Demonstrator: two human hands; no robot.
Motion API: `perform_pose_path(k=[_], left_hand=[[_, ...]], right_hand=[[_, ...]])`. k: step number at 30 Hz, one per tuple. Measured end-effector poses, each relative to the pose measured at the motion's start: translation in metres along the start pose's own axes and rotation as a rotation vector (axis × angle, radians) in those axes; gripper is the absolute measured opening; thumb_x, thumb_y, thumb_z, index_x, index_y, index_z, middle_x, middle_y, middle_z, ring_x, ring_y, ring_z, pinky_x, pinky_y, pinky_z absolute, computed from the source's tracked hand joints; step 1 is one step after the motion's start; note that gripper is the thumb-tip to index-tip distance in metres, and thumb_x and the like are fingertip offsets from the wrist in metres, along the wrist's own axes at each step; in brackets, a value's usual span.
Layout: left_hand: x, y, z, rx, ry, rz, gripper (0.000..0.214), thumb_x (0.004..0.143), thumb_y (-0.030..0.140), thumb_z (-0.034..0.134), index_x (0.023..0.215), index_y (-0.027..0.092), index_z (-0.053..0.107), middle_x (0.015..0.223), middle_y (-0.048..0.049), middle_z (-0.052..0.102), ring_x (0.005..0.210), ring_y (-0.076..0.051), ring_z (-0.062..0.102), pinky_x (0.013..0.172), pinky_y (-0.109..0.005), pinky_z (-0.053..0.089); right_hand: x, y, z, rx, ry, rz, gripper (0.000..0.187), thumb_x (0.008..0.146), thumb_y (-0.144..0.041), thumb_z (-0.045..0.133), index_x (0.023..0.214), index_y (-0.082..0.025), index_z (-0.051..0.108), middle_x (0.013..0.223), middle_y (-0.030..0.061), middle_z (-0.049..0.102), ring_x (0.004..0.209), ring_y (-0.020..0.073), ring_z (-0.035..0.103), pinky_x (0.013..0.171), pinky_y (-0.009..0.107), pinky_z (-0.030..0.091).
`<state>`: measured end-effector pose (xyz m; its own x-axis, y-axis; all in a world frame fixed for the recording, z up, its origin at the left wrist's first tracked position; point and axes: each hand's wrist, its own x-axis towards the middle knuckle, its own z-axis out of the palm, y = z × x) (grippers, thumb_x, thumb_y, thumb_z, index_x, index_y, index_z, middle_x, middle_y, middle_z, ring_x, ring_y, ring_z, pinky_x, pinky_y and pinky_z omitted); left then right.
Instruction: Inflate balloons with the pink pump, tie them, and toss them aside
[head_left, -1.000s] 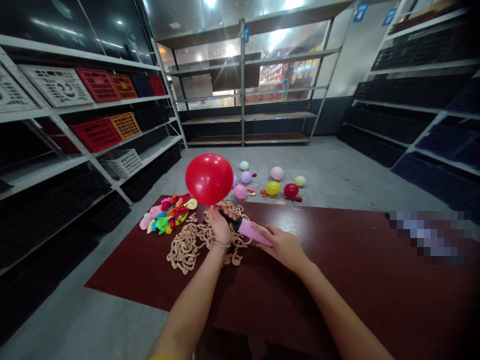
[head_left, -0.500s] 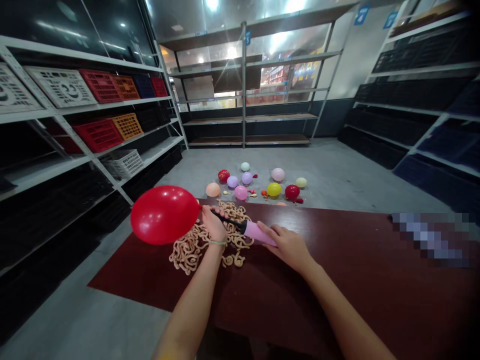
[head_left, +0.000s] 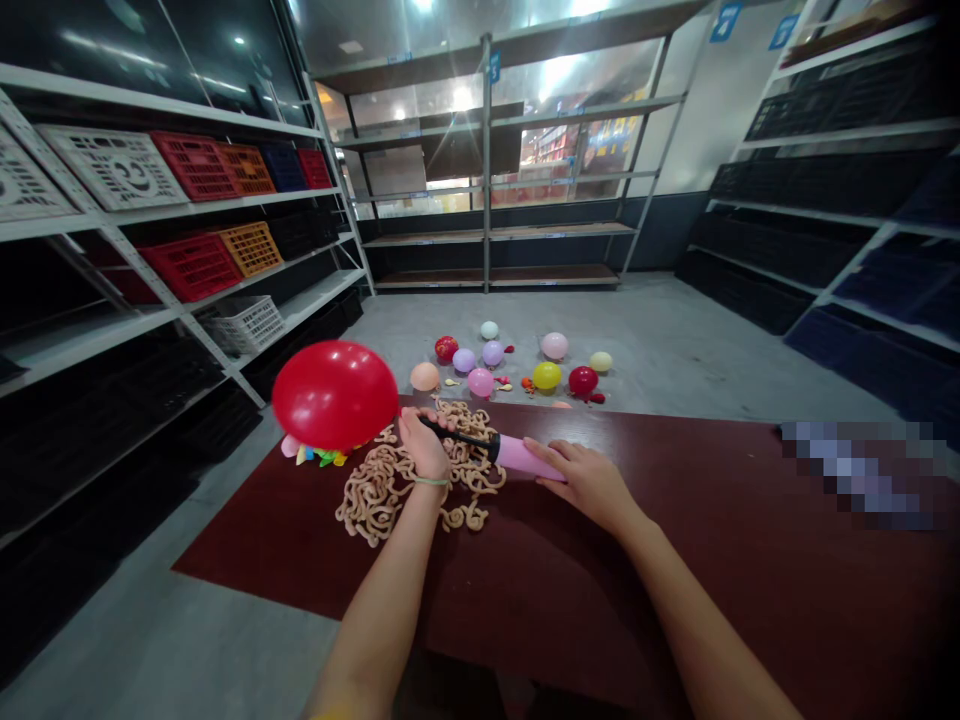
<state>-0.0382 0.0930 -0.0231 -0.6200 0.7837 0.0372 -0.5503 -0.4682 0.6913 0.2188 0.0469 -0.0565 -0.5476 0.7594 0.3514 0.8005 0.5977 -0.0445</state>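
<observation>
A large inflated red balloon (head_left: 334,395) sits on the black nozzle end of a hand balloon pump (head_left: 517,455). My left hand (head_left: 426,445) is closed around the balloon's neck and that nozzle end, above the table. The pump's pink part is gripped by my right hand (head_left: 589,480), its fingers along the top. Between the two hands a black shaft shows. Beneath and around my left hand lies a pile of tan, curly, worm-like pieces (head_left: 375,495). Small uninflated balloons (head_left: 326,458) in several colours peek out below the red balloon.
A dark red-brown table (head_left: 637,590) spans the front, with a blurred-out item (head_left: 855,475) at its right. Several inflated balloons, including a yellow balloon (head_left: 547,376), lie on the floor beyond. Shelves with crates (head_left: 195,265) stand left; more racks (head_left: 487,235) stand behind and right.
The red balloon has risen and tipped upward, uncovering the small coloured balloons below it. My right hand has shifted slightly right with the pink part, and more black shaft shows.
</observation>
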Motion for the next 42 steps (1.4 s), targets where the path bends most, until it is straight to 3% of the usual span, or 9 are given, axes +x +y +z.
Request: perform_pose_path(k=[5,11,15,21,25,30,33,38,42], left_hand=[[-0.004,0.0,0.0,-0.002,0.037,-0.011,0.022,0.095,0.036,0.045,0.079,0.022,0.037,0.057,0.0072,0.041,0.043,-0.009,0.041,0.044,-0.021,0.034],[-0.02,-0.019,0.005,0.022,-0.046,-0.089,0.023,0.09,0.037,0.049,0.077,0.022,0.038,0.056,0.0075,0.041,0.041,-0.008,0.041,0.042,-0.021,0.033],[-0.015,-0.018,0.004,0.009,-0.03,-0.105,0.021,0.091,0.037,0.046,0.078,0.023,0.037,0.055,0.0073,0.042,0.042,-0.009,0.042,0.042,-0.021,0.032],[-0.002,-0.001,-0.001,-0.003,0.013,-0.009,0.02,0.093,0.036,0.044,0.08,0.022,0.039,0.058,0.0075,0.042,0.044,-0.008,0.041,0.045,-0.021,0.034],[-0.003,0.001,-0.001,0.009,0.019,-0.021,0.025,0.092,0.038,0.05,0.077,0.021,0.039,0.057,0.0074,0.041,0.043,-0.007,0.04,0.043,-0.019,0.032],[-0.013,-0.012,0.001,-0.019,-0.072,-0.115,0.031,0.09,0.045,0.057,0.076,0.022,0.04,0.057,0.0071,0.04,0.042,-0.007,0.04,0.041,-0.018,0.033],[-0.013,-0.015,0.0,-0.012,-0.07,-0.151,0.031,0.089,0.045,0.057,0.076,0.022,0.04,0.057,0.0068,0.04,0.041,-0.007,0.041,0.04,-0.018,0.032],[-0.005,-0.01,-0.001,-0.02,-0.074,-0.254,0.022,0.089,0.035,0.052,0.076,0.021,0.041,0.057,0.0071,0.038,0.04,-0.007,0.039,0.038,-0.019,0.03],[-0.004,-0.013,-0.001,-0.051,-0.063,-0.273,0.023,0.089,0.034,0.052,0.075,0.021,0.04,0.058,0.0069,0.038,0.041,-0.007,0.038,0.038,-0.018,0.029]], right_hand=[[0.002,-0.016,-0.004,-0.029,0.005,-0.013,0.057,0.097,-0.043,0.05,0.152,-0.036,0.036,0.111,0.0074,0.065,0.087,0.0212,0.062,0.072,0.031,0.044],[0.007,-0.044,0.001,0.02,-0.023,0.042,0.06,0.098,-0.047,0.047,0.154,-0.035,0.031,0.108,0.0062,0.066,0.088,0.0201,0.065,0.066,0.027,0.044],[0.007,-0.034,-0.001,0.061,-0.047,0.014,0.063,0.097,-0.046,0.051,0.155,-0.036,0.028,0.108,0.0044,0.066,0.091,0.0207,0.065,0.07,0.028,0.045],[0.003,-0.016,-0.006,0.06,-0.022,-0.029,0.061,0.095,-0.043,0.055,0.152,-0.036,0.034,0.112,0.0057,0.065,0.092,0.0207,0.064,0.076,0.03,0.045],[0.004,-0.033,-0.006,0.025,-0.032,-0.027,0.057,0.097,-0.047,0.049,0.152,-0.039,0.034,0.108,0.0053,0.066,0.087,0.0199,0.065,0.069,0.028,0.044],[0.009,-0.057,-0.004,0.059,-0.062,0.038,0.058,0.098,-0.047,0.047,0.153,-0.038,0.032,0.108,0.0066,0.066,0.086,0.0196,0.066,0.066,0.026,0.044],[0.009,-0.057,-0.013,0.163,-0.139,0.061,0.063,0.097,-0.047,0.048,0.155,-0.04,0.027,0.107,0.0052,0.067,0.086,0.021,0.068,0.069,0.028,0.046],[0.0,-0.04,-0.046,0.513,-0.312,0.099,0.074,0.09,-0.05,0.056,0.155,-0.04,0.024,0.122,0.0032,0.069,0.097,0.0243,0.069,0.079,0.031,0.049],[-0.004,-0.033,-0.059,0.556,-0.385,0.135,0.073,0.088,-0.049,0.058,0.154,-0.038,0.03,0.118,0.0025,0.073,0.092,0.0251,0.071,0.078,0.033,0.051]])
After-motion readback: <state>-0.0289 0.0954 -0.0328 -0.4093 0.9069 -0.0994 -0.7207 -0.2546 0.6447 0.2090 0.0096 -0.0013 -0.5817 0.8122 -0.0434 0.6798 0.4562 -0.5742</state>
